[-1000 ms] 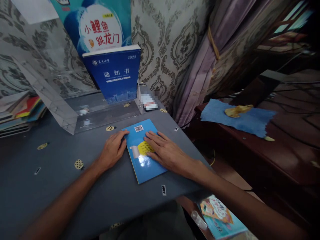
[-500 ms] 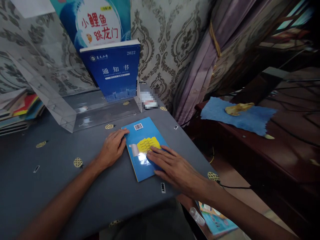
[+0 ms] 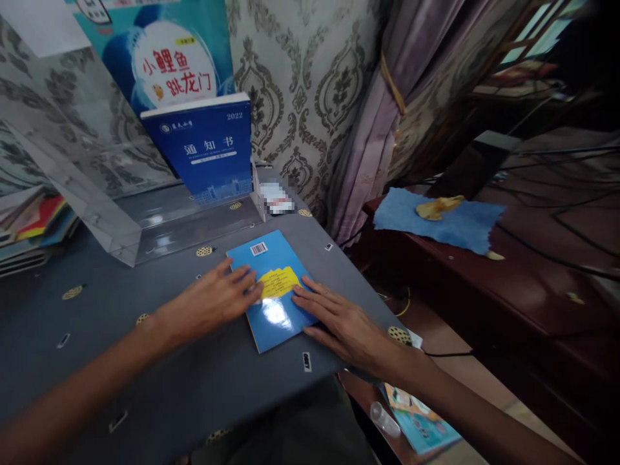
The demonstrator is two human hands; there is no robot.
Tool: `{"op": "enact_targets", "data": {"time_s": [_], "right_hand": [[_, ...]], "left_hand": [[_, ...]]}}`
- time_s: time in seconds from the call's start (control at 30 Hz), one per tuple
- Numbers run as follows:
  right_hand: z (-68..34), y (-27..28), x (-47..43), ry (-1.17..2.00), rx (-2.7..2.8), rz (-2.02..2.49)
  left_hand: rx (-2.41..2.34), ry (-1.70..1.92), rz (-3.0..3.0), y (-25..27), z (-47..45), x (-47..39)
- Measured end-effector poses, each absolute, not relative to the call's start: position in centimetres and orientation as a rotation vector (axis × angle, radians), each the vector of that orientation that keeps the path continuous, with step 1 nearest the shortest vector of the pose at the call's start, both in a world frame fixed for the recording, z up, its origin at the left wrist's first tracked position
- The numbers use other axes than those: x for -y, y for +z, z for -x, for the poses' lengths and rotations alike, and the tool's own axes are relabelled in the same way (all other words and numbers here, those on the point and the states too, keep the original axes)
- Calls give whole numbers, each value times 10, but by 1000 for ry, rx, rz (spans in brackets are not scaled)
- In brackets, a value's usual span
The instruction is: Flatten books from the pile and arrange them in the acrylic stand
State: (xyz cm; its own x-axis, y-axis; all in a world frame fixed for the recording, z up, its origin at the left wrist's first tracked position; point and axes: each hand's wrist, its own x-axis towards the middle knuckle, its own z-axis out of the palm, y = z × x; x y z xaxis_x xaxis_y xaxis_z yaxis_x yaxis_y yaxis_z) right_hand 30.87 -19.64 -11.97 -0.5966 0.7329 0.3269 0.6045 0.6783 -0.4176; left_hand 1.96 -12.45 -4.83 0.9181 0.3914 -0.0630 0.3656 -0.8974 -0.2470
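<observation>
A thin blue book (image 3: 278, 326) lies flat on the grey desk, its back cover up, with a barcode near the far edge and a yellow patch of text in the middle. My left hand (image 3: 220, 290) rests over the book's left edge, fingers stretched out onto the cover. On the right edge lies my right hand (image 3: 339, 320), fingers extended and flat against the cover. Neither hand grips the book. Light glares off the cover between the two hands.
Behind the book, a clear acrylic stand (image 3: 194, 229) holds an upright dark blue book (image 3: 213, 155) and a teal book (image 3: 174, 71). Papers are stacked (image 3: 33, 223) at left. A blue cloth (image 3: 436, 223) lies on the dark red table (image 3: 547, 278) at right. More books (image 3: 426, 426) sit below the desk.
My left hand has slid from the book's upper left edge further onto the cover, its fingers now more spread. My right hand has shifted slightly toward the right edge. The view has turned a little.
</observation>
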Motion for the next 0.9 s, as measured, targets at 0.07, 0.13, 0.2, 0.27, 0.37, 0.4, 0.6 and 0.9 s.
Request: {"op": "enact_targets", "data": {"time_s": [0.07, 0.13, 0.2, 0.27, 0.37, 0.4, 0.6, 0.9], "right_hand": [[-309, -119, 196, 392, 2413, 1047], [-308, -118, 196, 406, 2419, 1059], [-308, -118, 196, 403, 2422, 1060], [-309, -118, 196, 403, 2425, 1062], [-310, -118, 197, 431, 2428, 1081], [-310, -118, 197, 446, 2430, 1085], [-314, -118, 197, 534, 2407, 1045], [-336, -113, 181, 731, 1895, 946]], "left_hand": [[431, 174, 2827, -43, -25, 124], [340, 143, 2810, -42, -26, 121], [290, 93, 2802, -45, -24, 118], [252, 52, 2788, -52, -20, 118], [258, 1, 2767, -66, -16, 119], [284, -20, 2764, -71, -14, 119], [411, -332, 2722, -92, -9, 112], [588, -756, 2679, -72, -32, 120]]}}
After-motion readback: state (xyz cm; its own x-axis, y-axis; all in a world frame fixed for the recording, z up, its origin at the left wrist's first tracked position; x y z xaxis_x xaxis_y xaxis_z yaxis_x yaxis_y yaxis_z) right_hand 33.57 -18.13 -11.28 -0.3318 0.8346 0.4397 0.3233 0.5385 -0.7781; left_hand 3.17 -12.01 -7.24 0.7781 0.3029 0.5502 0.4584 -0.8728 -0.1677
